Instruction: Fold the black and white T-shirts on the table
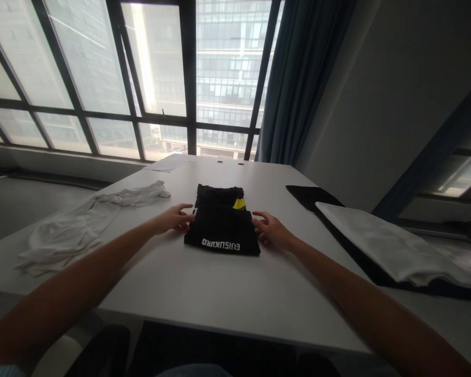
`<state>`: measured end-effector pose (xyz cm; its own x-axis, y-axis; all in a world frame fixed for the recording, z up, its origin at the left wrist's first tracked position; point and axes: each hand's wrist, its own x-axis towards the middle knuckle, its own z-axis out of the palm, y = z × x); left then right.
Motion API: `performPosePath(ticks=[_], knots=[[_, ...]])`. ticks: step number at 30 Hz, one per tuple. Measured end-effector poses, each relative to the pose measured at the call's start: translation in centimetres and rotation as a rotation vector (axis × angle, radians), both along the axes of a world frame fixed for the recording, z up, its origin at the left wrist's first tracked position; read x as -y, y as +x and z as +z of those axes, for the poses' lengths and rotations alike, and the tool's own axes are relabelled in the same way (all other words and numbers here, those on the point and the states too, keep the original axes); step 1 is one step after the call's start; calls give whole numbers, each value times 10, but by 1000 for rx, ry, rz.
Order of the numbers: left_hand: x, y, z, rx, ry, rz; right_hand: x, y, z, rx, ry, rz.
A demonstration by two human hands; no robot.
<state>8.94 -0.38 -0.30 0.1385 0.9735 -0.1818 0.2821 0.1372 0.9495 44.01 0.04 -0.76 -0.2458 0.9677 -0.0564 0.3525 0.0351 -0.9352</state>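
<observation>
A black folded garment (222,224), probably a shirt, lies flat on the white table in front of me. White lettering, upside down from here, runs along its near edge, and a yellow patch shows at its far right. My left hand (176,218) is at the garment's left side, fingers apart and fingertips at the fabric edge. On the opposite side my right hand (272,231) rests with its fingers slightly bent and spread, the tips touching the edge. Neither hand visibly pinches the cloth.
A crumpled white garment (74,225) lies on the table (220,293) to the left. At the right edge is a folded white cloth (392,243) over black fabric (317,195). Papers (170,163) lie at the far end, before windows and a blue curtain (298,78).
</observation>
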Motion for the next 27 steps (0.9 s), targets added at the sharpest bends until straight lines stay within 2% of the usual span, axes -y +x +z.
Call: performPosePath(ticks=[3,7,15,22,27], knots=[[5,4,2,-148,65,-107,7,1,2,92,14,84],[14,8,9,-339,24,-229,13,0,3,169,-25,150],[20,-1,19,-367,8,-458,11,-2,-7,191,105,161],[23,-3,16,-405,-7,-520,12,-5,-8,275,204,170],[27,4,17,-524,-10,-464,16,-8,-3,405,218,163]])
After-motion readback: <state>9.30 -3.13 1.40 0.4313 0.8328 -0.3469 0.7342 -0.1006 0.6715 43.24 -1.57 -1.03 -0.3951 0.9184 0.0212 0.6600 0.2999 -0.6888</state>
